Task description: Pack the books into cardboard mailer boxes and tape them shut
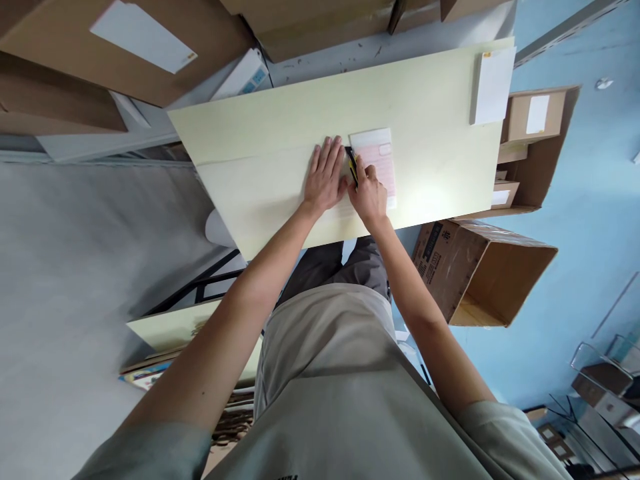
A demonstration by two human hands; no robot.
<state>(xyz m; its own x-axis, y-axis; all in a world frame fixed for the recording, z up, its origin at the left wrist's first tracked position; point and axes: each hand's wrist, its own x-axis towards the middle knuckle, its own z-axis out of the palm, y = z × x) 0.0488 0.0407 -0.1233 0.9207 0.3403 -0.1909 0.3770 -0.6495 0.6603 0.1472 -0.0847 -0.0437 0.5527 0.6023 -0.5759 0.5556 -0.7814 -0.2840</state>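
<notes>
A large pale-yellow board (430,100) lies in front of me. My left hand (324,175) presses flat on it, fingers stretched out and pointing away from me. Just to its right, my right hand (369,192) is closed round a black and yellow utility knife (353,164). The knife's front end points away from me and a little left, near the left edge of a white and pink printed pad (379,150). That pad is partly under my right hand. Whether the blade touches the board cannot be made out.
A stack of white paper (494,87) sits at the board's far right corner. Cardboard boxes (320,27) line the back. At the right are a box holding smaller boxes (545,153) and an open carton (480,273). More boards (170,327) lean below at the left.
</notes>
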